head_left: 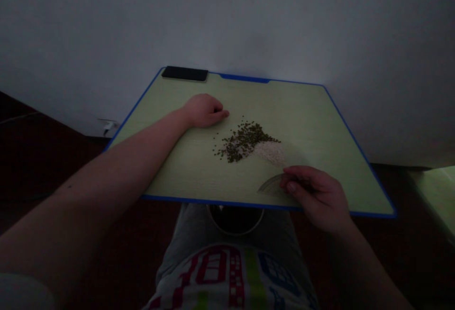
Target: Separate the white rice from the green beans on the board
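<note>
A small heap of dark green beans [244, 140] lies in the middle of a pale green tabletop with a blue edge [199, 172], touching a patch of white grains [272, 152] on its right. My left hand [204, 110] rests on the table left of the beans, fingers curled loosely with nothing visible in them. My right hand [316, 196] sits at the near right of the table, fingers closed on the rim of a thin, see-through round dish [270, 186] that lies flat just below the white grains.
A black phone [185, 73] lies at the table's far left corner. A round bowl [235, 219] sits in my lap under the near edge. A white wall stands behind the table. The room is dim.
</note>
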`<state>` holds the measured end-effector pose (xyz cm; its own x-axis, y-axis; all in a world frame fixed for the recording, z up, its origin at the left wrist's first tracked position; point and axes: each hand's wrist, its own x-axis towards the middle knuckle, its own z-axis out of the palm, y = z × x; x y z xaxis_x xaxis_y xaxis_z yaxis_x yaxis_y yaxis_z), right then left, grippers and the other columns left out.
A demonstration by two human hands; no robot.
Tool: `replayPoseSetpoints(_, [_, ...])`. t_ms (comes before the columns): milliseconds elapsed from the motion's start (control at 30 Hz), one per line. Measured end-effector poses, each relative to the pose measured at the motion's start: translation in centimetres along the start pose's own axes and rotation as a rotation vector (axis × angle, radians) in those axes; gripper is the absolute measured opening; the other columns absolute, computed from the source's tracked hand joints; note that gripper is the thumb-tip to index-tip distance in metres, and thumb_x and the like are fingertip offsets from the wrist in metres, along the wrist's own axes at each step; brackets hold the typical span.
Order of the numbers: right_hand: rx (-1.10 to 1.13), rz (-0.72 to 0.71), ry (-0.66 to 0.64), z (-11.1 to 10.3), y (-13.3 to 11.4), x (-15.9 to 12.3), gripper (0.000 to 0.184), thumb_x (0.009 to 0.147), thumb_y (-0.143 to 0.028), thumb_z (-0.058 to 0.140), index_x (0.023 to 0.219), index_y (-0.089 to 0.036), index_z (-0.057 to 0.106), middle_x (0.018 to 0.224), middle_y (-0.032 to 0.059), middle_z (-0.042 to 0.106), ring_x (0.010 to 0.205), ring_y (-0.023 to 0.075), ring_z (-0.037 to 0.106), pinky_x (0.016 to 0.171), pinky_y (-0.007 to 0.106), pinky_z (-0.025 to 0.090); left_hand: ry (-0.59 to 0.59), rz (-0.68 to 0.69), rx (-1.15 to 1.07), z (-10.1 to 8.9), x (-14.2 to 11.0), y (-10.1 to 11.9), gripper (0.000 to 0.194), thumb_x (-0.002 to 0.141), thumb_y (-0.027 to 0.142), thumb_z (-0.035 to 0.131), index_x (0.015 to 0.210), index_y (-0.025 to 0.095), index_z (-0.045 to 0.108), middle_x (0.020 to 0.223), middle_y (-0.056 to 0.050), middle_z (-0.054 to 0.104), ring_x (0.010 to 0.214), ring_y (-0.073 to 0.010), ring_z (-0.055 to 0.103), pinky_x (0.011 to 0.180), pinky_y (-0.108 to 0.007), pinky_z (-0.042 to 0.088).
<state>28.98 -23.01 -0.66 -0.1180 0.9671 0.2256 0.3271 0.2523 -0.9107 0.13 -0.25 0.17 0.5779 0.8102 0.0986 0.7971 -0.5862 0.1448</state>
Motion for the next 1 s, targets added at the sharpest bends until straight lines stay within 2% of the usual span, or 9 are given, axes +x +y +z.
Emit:
replayPoseSetpoints(167, [-0.031, 0.021, -0.009, 0.04, -0.19, 0.15, 0.017, 0.087, -0.027, 0.07, 0.104, -0.025, 0.073, 0.081, 0.0022, 0.075, 0.073, 0.0173, 0.073, 0.067, 0.028, 0.061, 0.011, 0.0, -0.008, -0.01, -0.07, 0.0, 0.049, 0.087, 0.056, 0.042, 0.059, 0.02, 0.061, 0.054, -0.003, 0.051, 0.057, -0.0164, 0.042, 0.063, -0.034, 0.029])
replayPoseSetpoints(500, [-0.05, -0.035, -0.015, 0.02, -0.12, 0.27, 0.02, 0.086, -0.021, 0.069, 0.105, -0.025, 0.072, 0.081, 0.0014, 0.076, 0.072, 0.0167, 0.073, 0.066, 0.026, 0.061, -0.005, 0.004, 0.025, -0.15, -0.04, 0.21, 0.048, 0.088, 0.054, 0.04, 0.06, 0.019, 0.059, 0.053, -0.002, 0.049, 0.056, -0.0153, 0.041, 0.064, -0.033, 0.033])
replayPoseSetpoints(700, [-0.018, -0.1, -0.031, -0.07, 0.15, 0.13, 0.031, 0.086, -0.011, 0.067, 0.11, -0.03, 0.072, 0.084, -0.002, 0.076, 0.074, 0.0125, 0.073, 0.068, 0.02, 0.06, 0.007, 0.02, 0.027, -0.26, -0.15, 0.29, 0.047, 0.088, 0.052, 0.041, 0.06, 0.019, 0.059, 0.052, -0.001, 0.049, 0.054, -0.0138, 0.04, 0.064, -0.032, 0.034])
replayPoseSetpoints(1000, [-0.023, -0.128, -0.043, -0.08, -0.19, 0.2, 0.036, 0.085, -0.008, 0.067, 0.111, -0.033, 0.072, 0.085, -0.0049, 0.076, 0.074, 0.0082, 0.072, 0.069, 0.013, 0.058, -0.03, -0.018, 0.051, -0.45, -0.21, 0.62, 0.05, 0.087, 0.056, 0.037, 0.066, 0.018, 0.062, 0.058, -0.003, 0.053, 0.057, -0.0146, 0.04, 0.064, -0.032, 0.03])
